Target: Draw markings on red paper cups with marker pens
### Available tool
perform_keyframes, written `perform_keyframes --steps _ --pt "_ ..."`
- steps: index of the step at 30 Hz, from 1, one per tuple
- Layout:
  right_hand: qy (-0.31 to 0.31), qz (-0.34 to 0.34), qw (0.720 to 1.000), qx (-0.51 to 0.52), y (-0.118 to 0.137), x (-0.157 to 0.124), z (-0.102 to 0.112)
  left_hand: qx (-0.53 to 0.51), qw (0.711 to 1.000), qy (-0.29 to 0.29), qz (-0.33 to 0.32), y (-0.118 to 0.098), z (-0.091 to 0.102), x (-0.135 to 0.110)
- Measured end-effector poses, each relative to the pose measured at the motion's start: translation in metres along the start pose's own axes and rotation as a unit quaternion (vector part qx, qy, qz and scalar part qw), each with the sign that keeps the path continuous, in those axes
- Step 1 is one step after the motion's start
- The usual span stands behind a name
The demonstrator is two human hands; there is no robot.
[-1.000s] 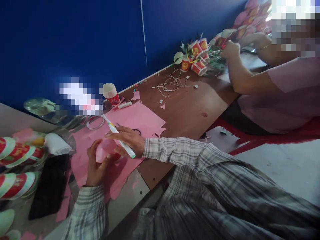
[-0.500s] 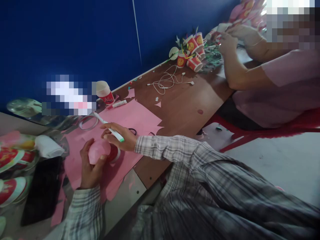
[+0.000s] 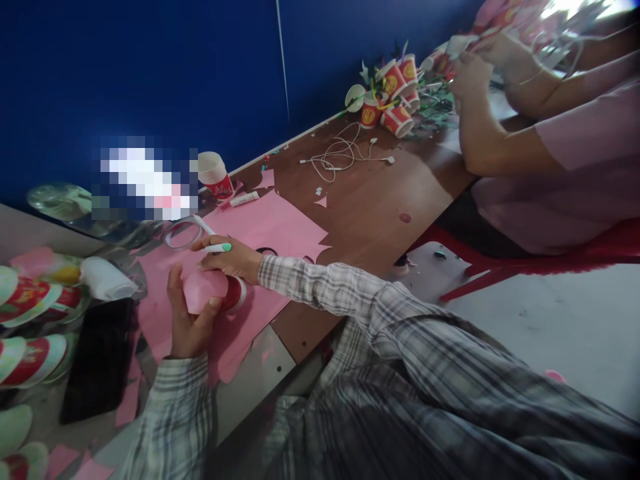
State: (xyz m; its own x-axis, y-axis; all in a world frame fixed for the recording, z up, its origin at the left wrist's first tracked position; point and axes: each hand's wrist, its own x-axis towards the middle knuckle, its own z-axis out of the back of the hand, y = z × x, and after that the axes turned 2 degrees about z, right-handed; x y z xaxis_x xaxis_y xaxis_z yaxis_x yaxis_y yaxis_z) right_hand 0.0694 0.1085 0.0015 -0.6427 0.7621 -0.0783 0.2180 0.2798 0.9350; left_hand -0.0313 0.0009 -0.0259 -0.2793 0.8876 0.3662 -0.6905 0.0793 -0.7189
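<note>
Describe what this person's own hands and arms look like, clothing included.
Both the left hand and right hand are bare, with no gloves. The left sleeve and right sleeve are long, reaching the wrists, in loose, wrinkled plaid: pale grey-white crossed by darker lines.

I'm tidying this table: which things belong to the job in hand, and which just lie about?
Job, it seems:
pink paper piece
red cup
green-ended white pen
pink sheet beneath

Apparently just lying about:
white earphones
black phone
pink scrap
</note>
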Motion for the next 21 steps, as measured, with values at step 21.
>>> perform_keyframes --steps 21 --pt "-0.064 -0.037 0.997 0.006 -0.001 -0.015 0.002 -0.014 1.0 0.006 -0.011 -0.004 0.002 0.0"
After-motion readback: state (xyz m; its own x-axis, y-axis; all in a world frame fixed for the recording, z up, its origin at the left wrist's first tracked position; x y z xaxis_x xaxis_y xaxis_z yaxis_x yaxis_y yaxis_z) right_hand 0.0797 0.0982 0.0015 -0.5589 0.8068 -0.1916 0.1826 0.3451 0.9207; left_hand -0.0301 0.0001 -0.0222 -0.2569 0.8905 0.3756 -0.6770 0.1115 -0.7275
